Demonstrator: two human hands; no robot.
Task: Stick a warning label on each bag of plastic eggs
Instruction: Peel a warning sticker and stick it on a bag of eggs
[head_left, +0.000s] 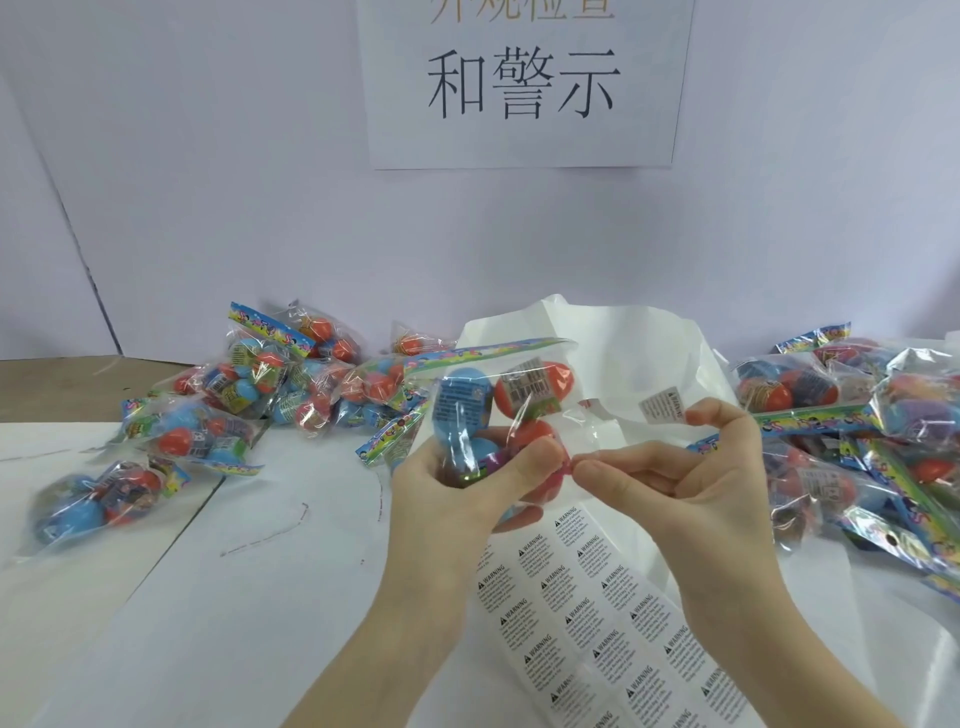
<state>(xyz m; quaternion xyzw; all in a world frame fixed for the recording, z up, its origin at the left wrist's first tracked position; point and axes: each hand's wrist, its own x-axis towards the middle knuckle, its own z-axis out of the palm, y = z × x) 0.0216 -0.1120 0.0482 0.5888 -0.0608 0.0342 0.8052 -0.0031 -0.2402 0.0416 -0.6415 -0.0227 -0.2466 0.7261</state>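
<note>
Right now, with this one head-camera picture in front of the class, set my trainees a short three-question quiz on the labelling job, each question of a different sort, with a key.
1. True or false: the left hand holds a bag of plastic eggs up off the table.
2. Multiple choice: the loose warning label is at A) the right hand, stuck to a fingertip; B) the wall sign; C) the left pile of bags.
3. Fill in: the sheet of unused labels lies ____ the two hands.

Key: 1 true; 2 A; 3 below, nearer the camera.
</note>
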